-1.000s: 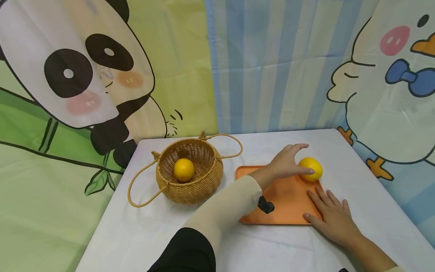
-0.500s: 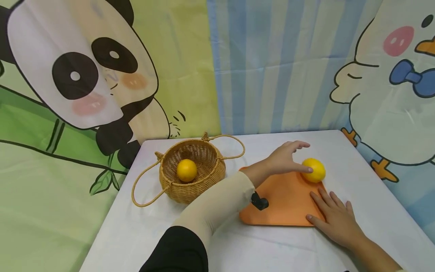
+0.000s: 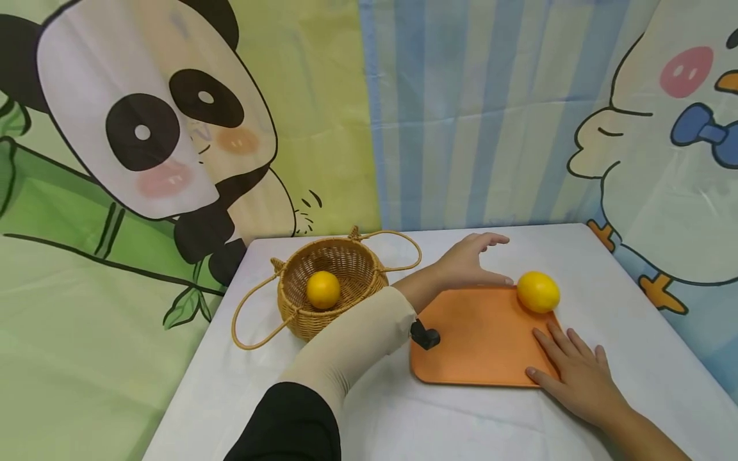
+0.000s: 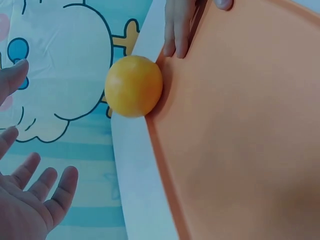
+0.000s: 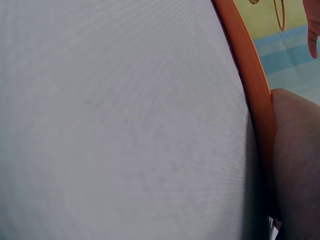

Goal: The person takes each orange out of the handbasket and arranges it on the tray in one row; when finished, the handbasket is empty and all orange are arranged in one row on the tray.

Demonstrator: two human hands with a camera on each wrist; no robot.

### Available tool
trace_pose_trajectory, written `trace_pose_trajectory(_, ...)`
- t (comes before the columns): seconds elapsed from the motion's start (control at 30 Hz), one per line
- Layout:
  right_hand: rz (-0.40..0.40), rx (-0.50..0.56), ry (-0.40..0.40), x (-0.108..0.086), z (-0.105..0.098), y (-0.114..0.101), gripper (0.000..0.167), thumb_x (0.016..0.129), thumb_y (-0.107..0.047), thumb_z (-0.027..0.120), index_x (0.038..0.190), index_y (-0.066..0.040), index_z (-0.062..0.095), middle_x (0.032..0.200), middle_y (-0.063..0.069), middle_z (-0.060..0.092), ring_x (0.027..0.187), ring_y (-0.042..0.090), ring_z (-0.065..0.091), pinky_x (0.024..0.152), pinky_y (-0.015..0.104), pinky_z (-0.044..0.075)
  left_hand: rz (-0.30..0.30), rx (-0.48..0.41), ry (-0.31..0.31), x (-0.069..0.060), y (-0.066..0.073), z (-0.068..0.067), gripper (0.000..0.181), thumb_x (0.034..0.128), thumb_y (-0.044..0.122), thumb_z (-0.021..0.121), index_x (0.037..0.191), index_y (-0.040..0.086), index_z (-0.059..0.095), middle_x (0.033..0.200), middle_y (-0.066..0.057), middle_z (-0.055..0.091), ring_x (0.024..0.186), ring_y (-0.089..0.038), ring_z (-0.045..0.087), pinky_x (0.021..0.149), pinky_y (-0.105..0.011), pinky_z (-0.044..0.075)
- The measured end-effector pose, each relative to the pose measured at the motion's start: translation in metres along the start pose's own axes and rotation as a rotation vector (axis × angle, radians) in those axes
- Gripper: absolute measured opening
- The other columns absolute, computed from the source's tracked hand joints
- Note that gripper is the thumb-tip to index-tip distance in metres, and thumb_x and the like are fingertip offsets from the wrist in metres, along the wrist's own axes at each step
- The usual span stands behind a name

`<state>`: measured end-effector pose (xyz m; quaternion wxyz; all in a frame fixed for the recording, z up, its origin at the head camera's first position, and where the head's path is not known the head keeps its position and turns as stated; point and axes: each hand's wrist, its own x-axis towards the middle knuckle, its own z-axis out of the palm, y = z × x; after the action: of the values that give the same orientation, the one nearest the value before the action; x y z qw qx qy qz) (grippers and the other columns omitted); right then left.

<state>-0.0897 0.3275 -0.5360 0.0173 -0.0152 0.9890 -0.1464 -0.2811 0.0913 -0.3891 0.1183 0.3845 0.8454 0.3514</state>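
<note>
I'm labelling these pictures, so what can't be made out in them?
Basket, lower right: behind left arm, head view.
Tray, far left corner: behind left arm, head view.
Tray, right edge: partly under right grip, head view.
Printed bird: cut off by right edge, head view.

The head view looks forward and down across the surface (image 3: 213, 384); both wrist views look from much nearer. All three share the orange tray (image 3: 478, 346), at frame right in the wrist pictures.
</note>
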Motion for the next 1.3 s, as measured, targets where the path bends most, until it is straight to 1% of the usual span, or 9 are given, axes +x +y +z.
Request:
trace_pose_trajectory(0.17, 0.014, 0.0, 0.001, 0.0, 0.0, 0.001, 0.1, 0.098, -0.077, 0.054, 0.164, -0.004, 0.039, 0.171, 0.032, 0.019, 0.147, 0.067, 0.017, 0.105, 0.091, -0.003, 0.003, -0.026, -0.003, -0.003, -0.002, -0.011, 0.085, 0.0857, 0.051, 0.089, 0.159, 0.033, 0.049, 0.158, 0.008, 0.048, 0.137, -0.008, 0.049, 0.107, -0.027, 0.045)
trace_pose_trajectory(0.33, 0.021, 0.0, 0.01, -0.001, -0.001, 0.0, 0.1, 0.098, -0.077, 0.054, 0.163, -0.002, 0.039, 0.171, 0.032, 0.018, 0.148, 0.067, 0.016, 0.105, 0.091, -0.004, 0.02, -0.046, -0.014, -0.006, -0.003, -0.022, 0.085, 0.0854, 0.048, 0.09, 0.159, 0.032, 0.049, 0.158, 0.007, 0.049, 0.141, -0.013, 0.05, 0.109, -0.029, 0.045)
trace_pose_trajectory(0.57, 0.014, 0.005, 0.014, 0.0, 0.0, 0.001, 0.099, 0.098, -0.076, 0.054, 0.163, -0.003, 0.039, 0.172, 0.032, 0.017, 0.148, 0.066, 0.016, 0.105, 0.091, -0.004, 0.036, -0.06, -0.056, -0.013, -0.005, -0.039, 0.079, 0.0851, 0.045, 0.09, 0.154, 0.032, 0.054, 0.154, 0.013, 0.051, 0.138, -0.008, 0.051, 0.107, -0.027, 0.046)
trace_pose_trajectory(0.7, 0.019, 0.004, 0.007, 0.001, 0.002, 0.003, 0.1, 0.098, -0.077, 0.054, 0.164, -0.003, 0.039, 0.172, 0.032, 0.017, 0.147, 0.067, 0.016, 0.105, 0.091, -0.005, 0.051, -0.059, -0.086, -0.019, -0.007, -0.048, 0.075, 0.0855, 0.043, 0.091, 0.151, 0.03, 0.056, 0.153, 0.015, 0.052, 0.137, -0.008, 0.051, 0.104, -0.027, 0.048)
trace_pose_trajectory(0.83, 0.03, 0.001, -0.003, 0.002, 0.003, 0.004, 0.102, 0.097, -0.078, 0.054, 0.163, -0.002, 0.039, 0.17, 0.034, 0.018, 0.147, 0.067, 0.015, 0.105, 0.091, -0.006, 0.038, -0.085, -0.104, -0.025, -0.011, -0.055, 0.074, 0.0853, 0.042, 0.091, 0.15, 0.031, 0.057, 0.152, 0.018, 0.051, 0.138, -0.006, 0.048, 0.103, -0.027, 0.049)
trace_pose_trajectory(0.97, 0.035, 0.001, -0.006, 0.002, 0.004, 0.004, 0.102, 0.096, -0.078, 0.055, 0.163, -0.002, 0.039, 0.17, 0.034, 0.019, 0.147, 0.067, 0.015, 0.105, 0.09, -0.006, 0.028, -0.132, -0.1, -0.031, -0.017, -0.062, 0.074, 0.0857, 0.039, 0.091, 0.15, 0.031, 0.056, 0.152, 0.021, 0.051, 0.141, -0.006, 0.046, 0.105, -0.03, 0.049)
trace_pose_trajectory(1.13, 0.028, 0.004, -0.008, 0.003, 0.004, 0.003, 0.102, 0.097, -0.078, 0.055, 0.163, -0.002, 0.039, 0.171, 0.033, 0.018, 0.148, 0.066, 0.015, 0.106, 0.09, -0.007, 0.015, -0.17, -0.076, -0.042, -0.025, -0.075, 0.074, 0.0862, 0.038, 0.091, 0.151, 0.032, 0.055, 0.152, 0.021, 0.051, 0.143, -0.008, 0.045, 0.108, -0.035, 0.048)
trace_pose_trajectory(1.2, 0.024, 0.005, -0.008, 0.003, 0.004, 0.003, 0.102, 0.097, -0.077, 0.055, 0.163, -0.002, 0.039, 0.171, 0.033, 0.018, 0.148, 0.066, 0.015, 0.106, 0.09, -0.007, 0.006, -0.198, -0.071, -0.045, -0.027, -0.081, 0.075, 0.0863, 0.036, 0.092, 0.152, 0.031, 0.055, 0.153, 0.02, 0.051, 0.144, -0.008, 0.045, 0.109, -0.037, 0.048)
trace_pose_trajectory(1.3, 0.018, 0.006, -0.008, 0.003, 0.004, 0.003, 0.101, 0.097, -0.077, 0.054, 0.164, -0.003, 0.038, 0.171, 0.033, 0.018, 0.148, 0.066, 0.015, 0.105, 0.09, -0.006, -0.001, -0.206, -0.066, -0.049, -0.03, -0.089, 0.075, 0.0871, 0.034, 0.091, 0.153, 0.029, 0.054, 0.154, 0.018, 0.051, 0.144, -0.01, 0.045, 0.112, -0.038, 0.045)
